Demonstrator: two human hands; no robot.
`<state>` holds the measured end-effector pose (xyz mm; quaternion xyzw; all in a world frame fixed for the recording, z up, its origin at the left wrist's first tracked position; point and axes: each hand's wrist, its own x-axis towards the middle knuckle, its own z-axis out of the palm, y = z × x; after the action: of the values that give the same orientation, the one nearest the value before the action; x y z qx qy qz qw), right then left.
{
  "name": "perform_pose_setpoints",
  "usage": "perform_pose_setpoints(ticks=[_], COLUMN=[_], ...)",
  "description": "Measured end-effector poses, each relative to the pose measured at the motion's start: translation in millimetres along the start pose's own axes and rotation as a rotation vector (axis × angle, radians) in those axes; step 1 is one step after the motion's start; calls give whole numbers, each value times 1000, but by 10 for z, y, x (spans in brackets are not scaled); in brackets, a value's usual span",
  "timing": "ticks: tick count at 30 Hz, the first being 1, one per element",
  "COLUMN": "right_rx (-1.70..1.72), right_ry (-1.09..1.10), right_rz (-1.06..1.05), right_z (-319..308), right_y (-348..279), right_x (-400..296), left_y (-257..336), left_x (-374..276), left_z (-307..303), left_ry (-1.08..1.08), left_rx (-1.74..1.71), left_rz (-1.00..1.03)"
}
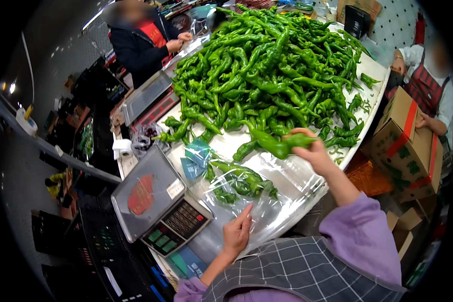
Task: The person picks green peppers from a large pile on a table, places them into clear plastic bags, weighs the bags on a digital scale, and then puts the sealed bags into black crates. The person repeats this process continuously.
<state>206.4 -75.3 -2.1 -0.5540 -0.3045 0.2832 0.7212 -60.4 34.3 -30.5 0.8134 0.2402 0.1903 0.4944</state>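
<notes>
Between the thumb and fingers of my right hand (311, 151) is a green pepper (273, 145), held over the near edge of a big heap of long green peppers (264, 71). My left hand (238, 230) grips the open end of a clear plastic bag (262, 211) on the table. Several green peppers (241, 177) lie inside that bag, and its far end carries teal printing (198, 151). Left of the bag stands a digital scale (151, 192) with a flat metal pan, a red patch on it and a keypad.
A second scale (147, 94), a white paper roll (122, 149) and a bag of dark red produce (147, 136) are at the table's left side. One person (141, 41) stands across at the upper left. Another person (428, 83) at the right touches a taped cardboard box (404, 147).
</notes>
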Motion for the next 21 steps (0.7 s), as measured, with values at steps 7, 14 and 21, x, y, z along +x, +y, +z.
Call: perform_pose_setpoints(ticks=[7,14,21], right_rx=[170,-498,-629], right_ry=[-183,-489,-401], right_rz=[-58,122,-337], right_z=[-467,230,796], right_y=[-738,-638,324], right_x=[-1413,-1520,-1248], left_y=[26,115,231], left_x=[195,11,12], left_z=[45,148,115], left_ry=[-33,-5,14], left_rx=[-274,30,181], left_rz=[-157,163,272])
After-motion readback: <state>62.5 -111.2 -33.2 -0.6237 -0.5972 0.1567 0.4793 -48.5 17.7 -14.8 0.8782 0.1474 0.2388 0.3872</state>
